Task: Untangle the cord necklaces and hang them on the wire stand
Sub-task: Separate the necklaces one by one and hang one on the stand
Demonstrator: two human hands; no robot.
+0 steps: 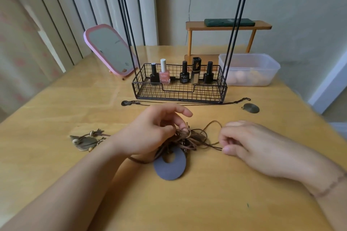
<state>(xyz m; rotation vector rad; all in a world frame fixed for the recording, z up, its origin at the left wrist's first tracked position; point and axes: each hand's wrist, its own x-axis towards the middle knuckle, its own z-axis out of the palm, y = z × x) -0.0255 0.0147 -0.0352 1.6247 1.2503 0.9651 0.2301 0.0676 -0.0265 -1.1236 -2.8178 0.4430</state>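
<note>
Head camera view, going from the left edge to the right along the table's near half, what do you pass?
Bronze pendant cluster → left hand → tangled brown cords → right hand.

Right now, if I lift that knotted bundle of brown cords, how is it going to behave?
The cord bundle will probably come up floppy, as one clump, since its strands loop through each other. The grey ring pendant lying in it would likely dangle and swing. The strand your right hand pinches may tighten the knot if pulled hard.
</note>
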